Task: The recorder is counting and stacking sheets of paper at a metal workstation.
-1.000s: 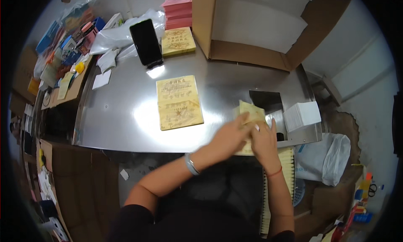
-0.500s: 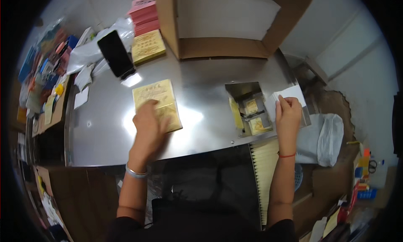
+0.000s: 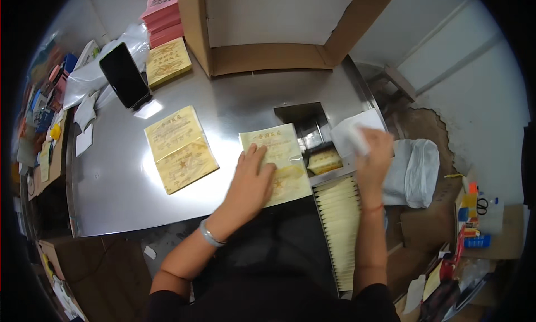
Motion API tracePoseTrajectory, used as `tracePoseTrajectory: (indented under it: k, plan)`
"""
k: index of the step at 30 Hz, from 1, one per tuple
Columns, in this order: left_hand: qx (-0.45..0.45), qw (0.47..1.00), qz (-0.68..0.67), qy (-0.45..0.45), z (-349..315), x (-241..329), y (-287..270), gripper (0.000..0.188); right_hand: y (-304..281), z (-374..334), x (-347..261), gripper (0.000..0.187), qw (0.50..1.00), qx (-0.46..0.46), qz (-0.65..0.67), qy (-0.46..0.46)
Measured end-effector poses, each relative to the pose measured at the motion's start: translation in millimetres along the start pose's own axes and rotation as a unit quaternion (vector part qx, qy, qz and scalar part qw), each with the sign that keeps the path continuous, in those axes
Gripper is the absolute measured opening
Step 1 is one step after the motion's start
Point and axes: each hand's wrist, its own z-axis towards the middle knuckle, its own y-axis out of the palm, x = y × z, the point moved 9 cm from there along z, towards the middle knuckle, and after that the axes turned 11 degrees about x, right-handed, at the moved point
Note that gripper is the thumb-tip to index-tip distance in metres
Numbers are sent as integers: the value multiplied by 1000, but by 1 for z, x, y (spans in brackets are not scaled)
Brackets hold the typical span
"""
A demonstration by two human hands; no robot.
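Observation:
My left hand (image 3: 251, 179) rests with its fingers spread on a pale yellow printed packet (image 3: 291, 179). That packet lies at the table's front edge, beside a rectangular opening (image 3: 304, 113) in the steel top. Yellow packets (image 3: 325, 162) show inside the opening. My right hand (image 3: 375, 152), smeared by motion, pinches a small white piece of paper (image 3: 357, 139) over the opening's right side. Behind it lies a larger white sheet (image 3: 365, 120). Left of my left hand, a yellow printed stack (image 3: 181, 149) sits on the table.
A cardboard box (image 3: 268, 66) stands at the back. Left of it are a yellow stack (image 3: 168, 61), pink stacks (image 3: 163, 15) and an upright phone (image 3: 124, 75). A row of pale folded sheets (image 3: 338, 232) runs below the opening. A white bag (image 3: 412, 171) hangs at right.
My left hand has moved right, from the yellow stack to a yellow packet now beside the opening. My right hand has shifted with the white paper. The whole view has turned slightly.

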Motion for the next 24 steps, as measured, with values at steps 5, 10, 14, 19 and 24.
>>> tracePoseTrajectory:
  k: [5, 10, 14, 19, 24]
  plan:
    - [-17, 1000, 17, -16, -1, -16, -18, 40, 63, -60, -139, 31, 951, -183, 225, -104]
    - [1, 999, 31, -8, 0, 9, -16, 32, 123, -41, -115, 25, 945, -297, 121, -57]
    - [-8, 995, 101, -5, 0, 11, -16, 31, 21, -5, -29, 23, 972, 8, 206, 112]
    - [-101, 990, 89, -35, 25, -4, -6, 41, 22, 0, 18, 17, 988, -35, -122, 92]
    - [-68, 989, 116, 66, 55, 6, 7, 54, 17, -3, 39, 18, 978, -33, -45, 202]
